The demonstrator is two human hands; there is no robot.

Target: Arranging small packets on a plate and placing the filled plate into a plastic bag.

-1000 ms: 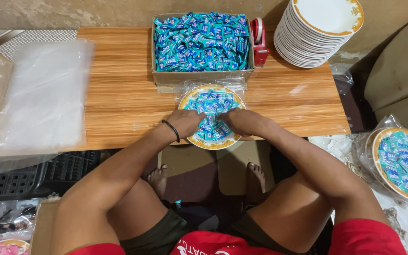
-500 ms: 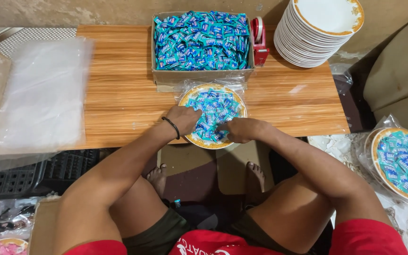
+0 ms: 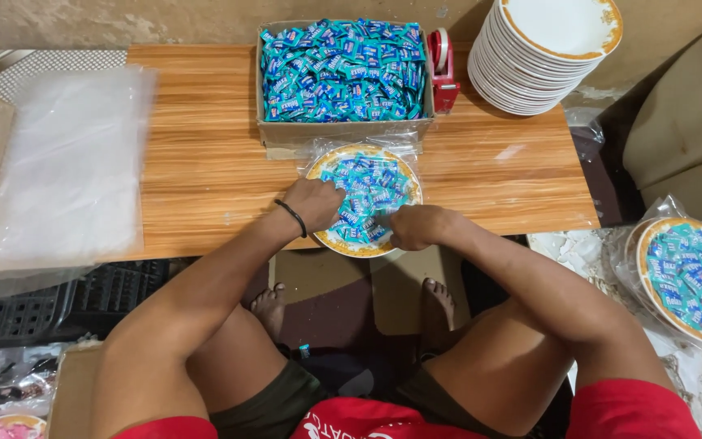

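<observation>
Now your hands have drawn apart on the plate of blue sweets (image 3: 365,197): left hand (image 3: 314,203) fingers spread flat, right hand (image 3: 414,227) fingers curled at its near rim.

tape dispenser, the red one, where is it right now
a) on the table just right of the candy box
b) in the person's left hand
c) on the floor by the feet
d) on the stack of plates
a: the red tape dispenser stands on the wooden table, right beside the right wall of the cardboard box of blue candies, left of the stack of plates.
</observation>
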